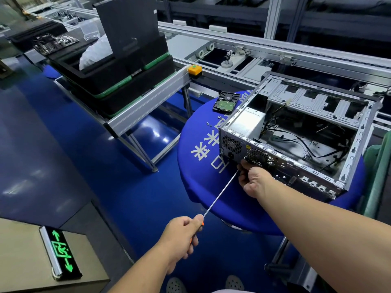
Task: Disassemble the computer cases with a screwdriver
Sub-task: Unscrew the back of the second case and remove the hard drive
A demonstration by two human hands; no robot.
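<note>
An open grey computer case (357, 140) lies on its side on a round blue-covered table (194, 161), its rear panel facing me. My left hand (182, 235) grips the orange handle of a long screwdriver (220, 193), whose thin shaft runs up and right to the case's rear panel near the fan grille. My right hand (254, 180) is at that spot, fingers curled round the shaft's tip against the panel. Cables and a silver power supply (249, 121) sit inside the case.
A hard drive (225, 101) and a few loose screws (211, 123) lie on the table left of the case. Stacked black trays (131, 81) sit on an aluminium rack at left. A conveyor line with an orange button (194, 70) runs behind. An exit sign (60, 252) lies at lower left.
</note>
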